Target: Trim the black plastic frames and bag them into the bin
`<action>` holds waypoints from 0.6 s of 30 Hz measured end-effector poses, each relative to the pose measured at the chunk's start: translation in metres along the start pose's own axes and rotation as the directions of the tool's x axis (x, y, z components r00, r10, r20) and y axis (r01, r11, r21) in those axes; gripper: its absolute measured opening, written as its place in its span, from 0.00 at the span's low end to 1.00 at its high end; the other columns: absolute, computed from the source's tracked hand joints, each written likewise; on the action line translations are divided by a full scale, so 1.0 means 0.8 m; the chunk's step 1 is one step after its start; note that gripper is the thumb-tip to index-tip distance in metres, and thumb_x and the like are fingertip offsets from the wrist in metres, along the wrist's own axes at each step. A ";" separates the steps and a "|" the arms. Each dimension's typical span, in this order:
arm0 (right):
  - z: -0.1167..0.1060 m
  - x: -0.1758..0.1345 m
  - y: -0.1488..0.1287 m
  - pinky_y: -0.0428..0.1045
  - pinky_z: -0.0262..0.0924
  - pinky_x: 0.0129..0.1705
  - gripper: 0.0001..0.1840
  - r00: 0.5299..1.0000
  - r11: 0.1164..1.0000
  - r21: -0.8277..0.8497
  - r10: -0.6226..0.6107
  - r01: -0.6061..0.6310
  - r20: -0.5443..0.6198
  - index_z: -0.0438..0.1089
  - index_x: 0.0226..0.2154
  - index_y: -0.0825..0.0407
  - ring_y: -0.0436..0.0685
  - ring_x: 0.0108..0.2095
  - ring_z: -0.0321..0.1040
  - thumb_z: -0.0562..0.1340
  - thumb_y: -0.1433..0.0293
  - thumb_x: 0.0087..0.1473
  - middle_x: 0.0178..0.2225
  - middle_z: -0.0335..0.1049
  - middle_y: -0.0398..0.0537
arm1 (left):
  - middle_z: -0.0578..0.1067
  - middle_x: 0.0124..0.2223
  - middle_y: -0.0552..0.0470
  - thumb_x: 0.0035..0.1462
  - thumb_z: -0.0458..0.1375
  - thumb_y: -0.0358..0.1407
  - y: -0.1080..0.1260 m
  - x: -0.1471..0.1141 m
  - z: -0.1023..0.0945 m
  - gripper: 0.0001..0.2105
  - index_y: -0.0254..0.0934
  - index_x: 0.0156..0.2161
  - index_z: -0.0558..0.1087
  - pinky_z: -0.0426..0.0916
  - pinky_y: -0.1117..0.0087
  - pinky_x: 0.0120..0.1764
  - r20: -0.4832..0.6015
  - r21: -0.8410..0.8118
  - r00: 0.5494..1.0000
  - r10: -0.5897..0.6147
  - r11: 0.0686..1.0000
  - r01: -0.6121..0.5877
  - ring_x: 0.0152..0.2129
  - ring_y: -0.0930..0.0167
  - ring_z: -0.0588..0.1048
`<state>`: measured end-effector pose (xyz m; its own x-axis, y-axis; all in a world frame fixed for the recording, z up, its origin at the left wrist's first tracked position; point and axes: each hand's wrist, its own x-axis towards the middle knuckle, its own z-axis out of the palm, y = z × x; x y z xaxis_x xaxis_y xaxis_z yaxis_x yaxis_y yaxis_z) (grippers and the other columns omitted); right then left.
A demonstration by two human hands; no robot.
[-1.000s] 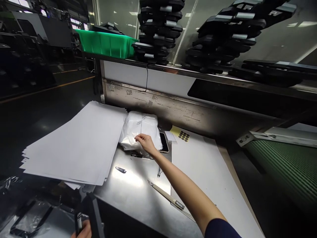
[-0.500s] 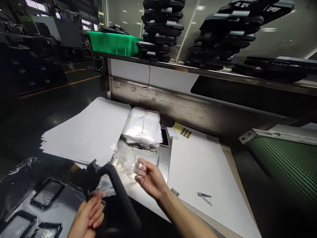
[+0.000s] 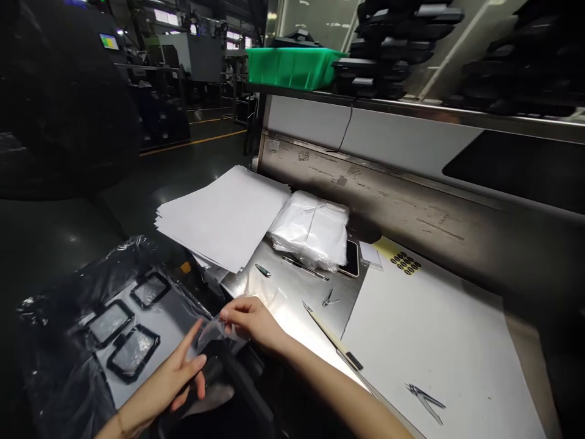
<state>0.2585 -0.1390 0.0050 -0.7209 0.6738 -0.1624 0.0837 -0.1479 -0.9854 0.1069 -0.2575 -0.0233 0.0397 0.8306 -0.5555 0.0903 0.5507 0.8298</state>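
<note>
My right hand (image 3: 249, 320) pinches the edge of a clear plastic bag (image 3: 214, 332) at the near edge of the steel table (image 3: 292, 292). My left hand (image 3: 180, 375) has its fingers spread against the same bag from the left, over a black frame part (image 3: 242, 390) that lies low in front of me. A bundle of clear bags (image 3: 313, 228) tied with string lies farther back on the table, beside a stack of white paper sheets (image 3: 223, 213).
Several black frames (image 3: 132, 350) lie on plastic film at the lower left. A craft knife (image 3: 331, 338), a pen (image 3: 304, 268), tweezers (image 3: 425, 399), a phone (image 3: 351, 259) and a yellow sticker sheet (image 3: 400, 259) sit on the table. A green bin (image 3: 292, 67) and black stacked trays (image 3: 388, 55) stand on the shelf.
The view has swung left. My right hand left the bag bundle with one clear bag and came near. The black frame part sank lower; my left hand let go of it and opened against the bag.
</note>
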 end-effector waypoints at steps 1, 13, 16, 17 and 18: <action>0.002 -0.004 -0.001 0.42 0.41 0.15 0.16 0.999 0.997 -0.077 -0.023 0.026 0.038 0.64 0.20 0.55 0.43 0.14 0.44 0.56 0.59 0.46 0.15 0.58 0.40 | 0.70 0.17 0.55 0.51 0.48 0.44 -0.003 0.003 0.002 0.23 0.35 0.50 0.54 0.42 0.78 0.13 0.001 -0.007 1.000 -0.005 1.000 0.005 0.06 0.83 0.53; 0.036 -0.121 0.056 0.42 0.48 0.19 0.18 0.930 0.844 -0.442 -0.163 0.304 0.329 0.63 0.21 0.54 0.47 0.17 0.52 0.48 0.61 0.52 0.16 0.56 0.42 | 0.70 0.19 0.56 0.50 0.51 0.42 -0.017 -0.036 -0.021 0.27 0.32 0.52 0.50 0.54 0.77 0.14 -0.033 -0.101 0.991 -0.133 0.986 0.129 0.08 0.80 0.60; 0.065 -0.096 0.055 0.40 0.53 0.22 0.21 0.931 0.942 -0.256 -0.122 0.218 0.344 0.65 0.28 0.55 0.47 0.20 0.57 0.44 0.61 0.55 0.19 0.59 0.43 | 0.70 0.19 0.59 0.50 0.51 0.41 -0.017 -0.025 -0.022 0.30 0.42 0.56 0.43 0.53 0.78 0.12 -0.008 -0.104 0.995 -0.102 0.990 0.100 0.07 0.79 0.61; 0.075 -0.085 0.053 0.40 0.55 0.23 0.21 0.936 0.961 -0.210 -0.103 0.181 0.336 0.65 0.30 0.55 0.46 0.20 0.58 0.43 0.62 0.56 0.19 0.59 0.42 | 0.69 0.18 0.60 0.50 0.52 0.40 -0.019 -0.021 -0.023 0.31 0.44 0.57 0.43 0.54 0.78 0.12 -0.004 -0.105 0.996 -0.088 0.991 0.087 0.07 0.78 0.62; 0.084 -0.074 0.052 0.40 0.55 0.24 0.21 0.936 0.970 -0.176 -0.098 0.165 0.338 0.65 0.31 0.54 0.46 0.20 0.58 0.42 0.63 0.57 0.19 0.59 0.42 | 0.70 0.18 0.60 0.49 0.54 0.39 -0.022 -0.016 -0.024 0.30 0.44 0.56 0.46 0.56 0.78 0.13 -0.009 -0.106 0.997 -0.074 0.992 0.072 0.09 0.77 0.64</action>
<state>0.2585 -0.2337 -0.0228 -0.9157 0.4000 -0.0382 0.0829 0.0949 -0.9920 0.0859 -0.2760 -0.0298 0.0241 0.7884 -0.6147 -0.0133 0.6151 0.7884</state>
